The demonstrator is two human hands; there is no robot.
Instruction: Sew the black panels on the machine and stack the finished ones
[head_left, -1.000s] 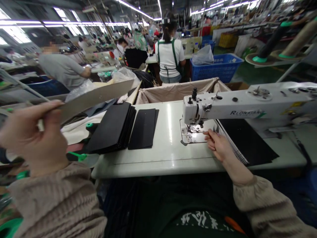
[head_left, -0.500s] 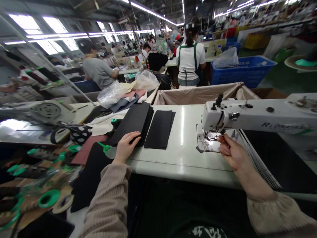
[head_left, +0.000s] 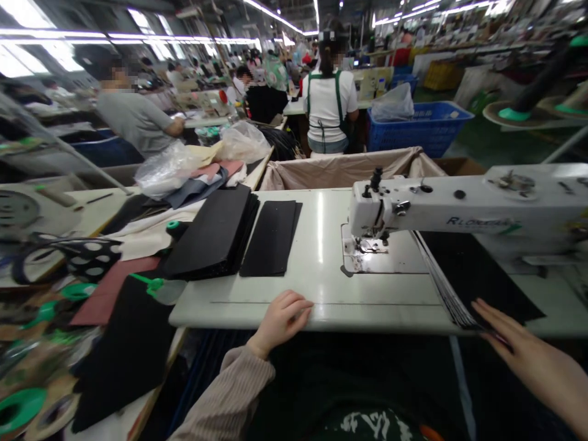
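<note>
To keep the black sheets (head_left: 475,263) neat, touch their corner softly with the right hand (head_left: 526,349), its pinch hard to tell, left hand (head_left: 282,321) loose and empty

Black panels (head_left: 478,266) (pale-edged) lie stacked.

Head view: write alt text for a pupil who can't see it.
A person's right hand is at a black stack by a white sewing machine, the left hand at the front edge of the table. More black sheets lie farther left.
</note>
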